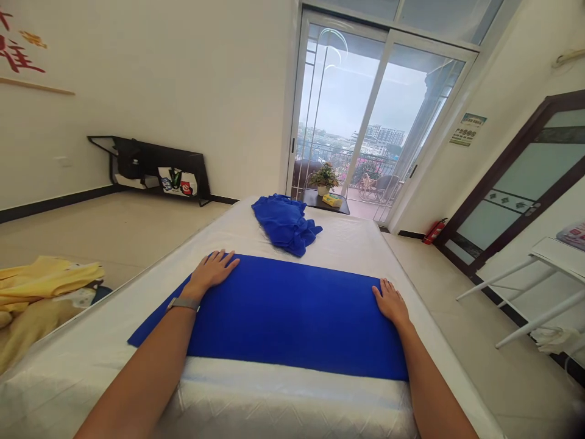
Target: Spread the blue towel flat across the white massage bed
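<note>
A flat blue cloth (pixel 297 314), roughly rectangular, lies spread across the near part of a plastic-covered mattress (pixel 292 396). On its far left part rests my left hand (pixel 212 272), palm down with the fingers stretched out; a grey band circles that wrist. My right hand (pixel 390 300) lies flat at the cloth's right edge, fingers extended toward the far corner. Neither hand grips anything. Beyond the flat cloth, a crumpled blue cloth (pixel 287 222) sits in a loose heap on the mattress.
Yellow and tan clothes (pixel 46 299) are piled left of the mattress. A small dark table (pixel 315 201) with a potted plant (pixel 323 178) stands past its far end. To the right are a white table (pixel 555 256) and a fire extinguisher (pixel 434 231). A black frame (pixel 159 161) leans by the wall.
</note>
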{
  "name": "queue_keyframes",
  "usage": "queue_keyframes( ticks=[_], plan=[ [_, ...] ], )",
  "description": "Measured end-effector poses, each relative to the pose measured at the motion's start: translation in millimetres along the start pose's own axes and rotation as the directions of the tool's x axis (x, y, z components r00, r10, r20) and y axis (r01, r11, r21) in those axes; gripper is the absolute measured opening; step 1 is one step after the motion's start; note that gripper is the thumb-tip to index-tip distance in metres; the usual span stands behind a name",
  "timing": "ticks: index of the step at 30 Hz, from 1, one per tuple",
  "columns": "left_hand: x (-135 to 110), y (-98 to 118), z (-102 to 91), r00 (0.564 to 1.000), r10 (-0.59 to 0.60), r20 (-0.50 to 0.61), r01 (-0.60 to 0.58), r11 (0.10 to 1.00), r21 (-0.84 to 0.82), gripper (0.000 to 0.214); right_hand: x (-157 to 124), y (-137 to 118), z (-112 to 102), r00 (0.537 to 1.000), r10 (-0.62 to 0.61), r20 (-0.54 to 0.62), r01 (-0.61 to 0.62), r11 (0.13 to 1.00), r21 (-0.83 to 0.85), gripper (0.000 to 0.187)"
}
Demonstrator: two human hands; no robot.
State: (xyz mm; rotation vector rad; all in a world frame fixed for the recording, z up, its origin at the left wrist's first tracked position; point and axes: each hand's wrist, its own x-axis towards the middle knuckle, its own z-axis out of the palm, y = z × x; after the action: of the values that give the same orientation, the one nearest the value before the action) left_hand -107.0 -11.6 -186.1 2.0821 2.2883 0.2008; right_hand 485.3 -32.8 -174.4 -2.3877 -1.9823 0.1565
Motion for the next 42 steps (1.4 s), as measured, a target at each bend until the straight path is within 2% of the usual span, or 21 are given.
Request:
queue_keyframes(
  ticks=[3, 9, 19, 23, 27, 30, 32, 34, 36, 38, 40, 42],
  plan=[
    [-2, -7, 4.6, 0.997, -0.079, -0.024, 0.079, 0.997, 0.007, 0.073, -1, -1, 1, 1.0, 0.002, -0.015, -0.002, 1.0, -0.002, 0.073],
    [-2, -7, 16.6, 0.993, -0.034, -0.117, 0.041, 0.997, 0.063, 0.071, -2, -1, 2, 1.0, 0.011, -0.02, -0.011, 1.0, -0.004, 0.074],
    [-7, -9, -4.9, 0.997, -0.041, -0.066, 0.04, 0.999, -0.016, 0.078, -1, 0, 2, 0.999, 0.001, -0.037, -0.002, 1.0, -0.019, 0.073],
    [-10, -7, -2.7, 0.992, -0.073, -0.107, 0.066, 0.995, -0.069, 0.079, 1, -1, 0, 1.0, 0.005, -0.014, -0.006, 0.998, -0.064, 0.072],
    [-9, -6, 1.6, 0.988, -0.084, -0.126, 0.074, 0.994, -0.082, 0.074, -1, -10, -15, 0.998, 0.054, 0.04, -0.045, 0.98, -0.192, 0.07],
    [-7, -4, 2.3, 0.99, -0.081, -0.117, 0.072, 0.994, -0.082, 0.075, -5, -36, -29, 0.996, 0.086, -0.004, -0.082, 0.933, -0.35, 0.062],
    [-7, -4, 2.1, 0.992, -0.075, -0.105, 0.067, 0.995, -0.079, 0.076, -11, -70, -35, 0.997, -0.003, -0.075, -0.026, 0.926, -0.378, 0.057],
    [-6, -4, 2.0, 0.994, -0.067, -0.091, 0.06, 0.995, -0.079, 0.076, -20, -115, -35, 0.983, -0.15, -0.106, 0.111, 0.944, -0.312, 0.058],
    [-5, -6, 2.1, 0.995, -0.055, -0.083, 0.048, 0.995, -0.082, 0.075, -29, -163, -27, 0.954, -0.294, -0.051, 0.281, 0.942, -0.181, 0.058],
    [-4, -8, 1.8, 0.996, -0.046, -0.078, 0.04, 0.995, -0.087, 0.075, -36, -204, -16, 0.922, -0.388, -0.003, 0.387, 0.921, -0.046, 0.063],
    [-5, -9, 0.7, 0.997, -0.045, -0.067, 0.038, 0.995, -0.093, 0.075, -40, -231, -4, 0.908, -0.417, 0.028, 0.416, 0.908, 0.039, 0.069],
    [-7, -9, -1.6, 0.998, -0.048, -0.048, 0.044, 0.995, -0.091, 0.076, -40, -240, 4, 0.908, -0.417, 0.048, 0.413, 0.908, 0.076, 0.072]
  ],
)
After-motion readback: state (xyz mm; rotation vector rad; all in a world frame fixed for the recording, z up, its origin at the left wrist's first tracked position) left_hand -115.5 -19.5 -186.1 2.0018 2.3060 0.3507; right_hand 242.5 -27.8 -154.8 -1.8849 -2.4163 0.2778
